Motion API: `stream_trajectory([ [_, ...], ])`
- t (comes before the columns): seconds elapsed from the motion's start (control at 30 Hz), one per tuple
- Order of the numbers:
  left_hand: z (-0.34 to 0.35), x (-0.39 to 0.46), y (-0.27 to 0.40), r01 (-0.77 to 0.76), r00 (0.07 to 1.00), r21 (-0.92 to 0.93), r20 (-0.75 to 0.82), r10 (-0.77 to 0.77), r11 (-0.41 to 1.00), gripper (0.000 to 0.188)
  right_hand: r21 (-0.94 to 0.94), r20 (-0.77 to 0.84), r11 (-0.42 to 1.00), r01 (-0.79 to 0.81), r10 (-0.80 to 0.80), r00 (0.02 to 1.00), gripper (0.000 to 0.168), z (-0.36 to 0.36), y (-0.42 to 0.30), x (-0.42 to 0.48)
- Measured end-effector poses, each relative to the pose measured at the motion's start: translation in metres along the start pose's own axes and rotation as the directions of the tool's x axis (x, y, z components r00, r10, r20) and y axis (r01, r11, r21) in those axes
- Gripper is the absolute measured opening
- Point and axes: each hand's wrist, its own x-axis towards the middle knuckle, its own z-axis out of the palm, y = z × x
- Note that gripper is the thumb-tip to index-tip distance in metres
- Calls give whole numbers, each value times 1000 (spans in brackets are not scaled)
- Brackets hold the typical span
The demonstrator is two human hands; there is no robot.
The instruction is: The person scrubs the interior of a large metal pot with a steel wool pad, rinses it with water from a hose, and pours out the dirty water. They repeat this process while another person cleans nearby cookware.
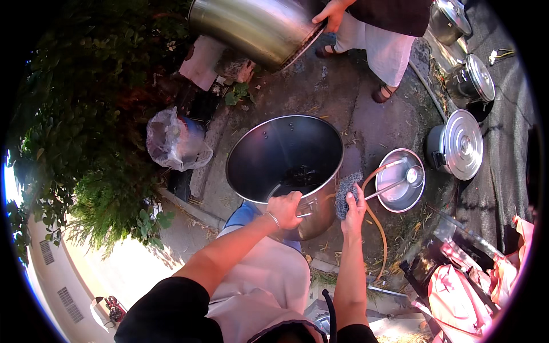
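A large metal stockpot [315, 221] stands tilted before me, its wide mouth facing up and its inside dark, with a little liquid at the bottom. My left hand [285, 210] grips it at the near rim, by the handle. In my right hand [355, 210] is a grey scouring pad [345, 195], held beside the pot's right outer wall. Just right of that hand lies a steel basin [401, 203], where a long-handled ladle [411, 176] and the end of an orange hose [383, 236] rest.
Another person's hand [332, 15] holds a large metal pot [257, 30] tipped sideways at the top. Lidded pots [463, 143] line the right side. A plastic bag [171, 141] sits at left near shrubs [98, 201]. Red fabric [456, 300] lies lower right.
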Motion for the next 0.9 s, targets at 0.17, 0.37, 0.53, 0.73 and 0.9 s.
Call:
stream_trajectory([
  [0.17,-11,-5,2,49,997,-16,54,-48,999,48,291,-34,956,-29,41,999,48,2,-5,-12],
  [0.37,-11,1,-14,-45,996,5,71,45,999,56,433,-37,901,6,12,999,56,30,-14,-38],
  [0.53,-24,1,-25,-30,992,-65,119,37,997,58,446,-64,895,19,11,998,58,63,-14,-45],
  [0.73,-42,-3,-40,-2,993,-106,114,14,994,56,471,-42,881,-48,77,996,61,108,-27,-50],
  [0.9,-39,-1,-45,38,995,-150,97,-23,988,53,482,-43,876,14,8,999,60,134,-58,-41],
])
